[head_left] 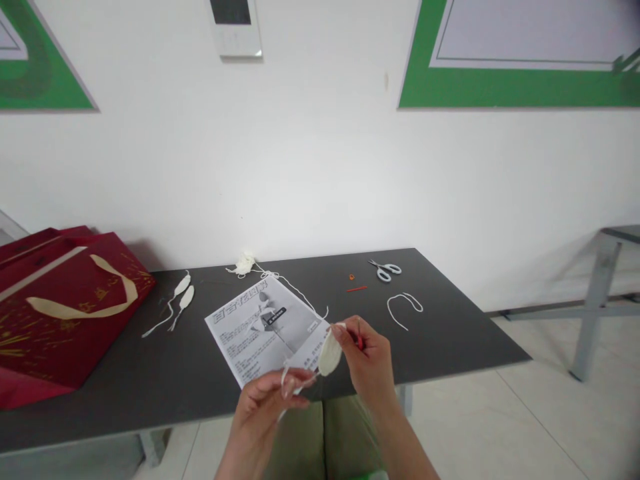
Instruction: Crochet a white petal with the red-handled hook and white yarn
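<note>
My left hand is closed in a pinch on the lower end of a small cream crocheted leaf-shaped piece, with white yarn looped over its fingers. My right hand is closed on a red-handled crochet hook at the piece's upper edge. Both hands hover over the near edge of a dark grey table, just in front of a printed instruction sheet. White yarn runs from the piece back to a small yarn ball by the wall.
Two finished cream leaf pieces lie left of the sheet. A red gift bag lies at the table's left end. Scissors, a red pin, a small orange ring and a yarn scrap lie at the right. A grey bench stands further right.
</note>
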The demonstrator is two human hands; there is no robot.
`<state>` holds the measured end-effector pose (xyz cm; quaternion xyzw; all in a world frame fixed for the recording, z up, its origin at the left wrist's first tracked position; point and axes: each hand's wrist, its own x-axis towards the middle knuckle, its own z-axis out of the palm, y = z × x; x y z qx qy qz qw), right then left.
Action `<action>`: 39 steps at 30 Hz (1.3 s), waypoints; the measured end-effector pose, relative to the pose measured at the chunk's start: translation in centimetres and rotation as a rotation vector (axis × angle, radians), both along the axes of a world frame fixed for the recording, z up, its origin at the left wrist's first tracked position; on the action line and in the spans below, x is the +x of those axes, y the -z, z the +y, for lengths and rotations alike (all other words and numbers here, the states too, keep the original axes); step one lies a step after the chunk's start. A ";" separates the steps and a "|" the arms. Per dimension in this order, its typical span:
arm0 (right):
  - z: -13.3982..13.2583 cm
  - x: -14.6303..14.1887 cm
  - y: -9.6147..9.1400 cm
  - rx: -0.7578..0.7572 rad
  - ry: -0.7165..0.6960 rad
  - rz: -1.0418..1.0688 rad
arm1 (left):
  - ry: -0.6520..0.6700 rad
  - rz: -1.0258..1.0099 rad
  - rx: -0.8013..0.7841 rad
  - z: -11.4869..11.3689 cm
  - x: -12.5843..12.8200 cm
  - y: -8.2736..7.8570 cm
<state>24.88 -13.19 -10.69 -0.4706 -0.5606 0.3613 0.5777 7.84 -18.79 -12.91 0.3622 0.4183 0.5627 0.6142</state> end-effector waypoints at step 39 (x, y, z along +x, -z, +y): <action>4.1 -1.1 2.2 -0.162 -0.173 -0.130 | 0.012 0.092 -0.119 5.6 4.6 0.1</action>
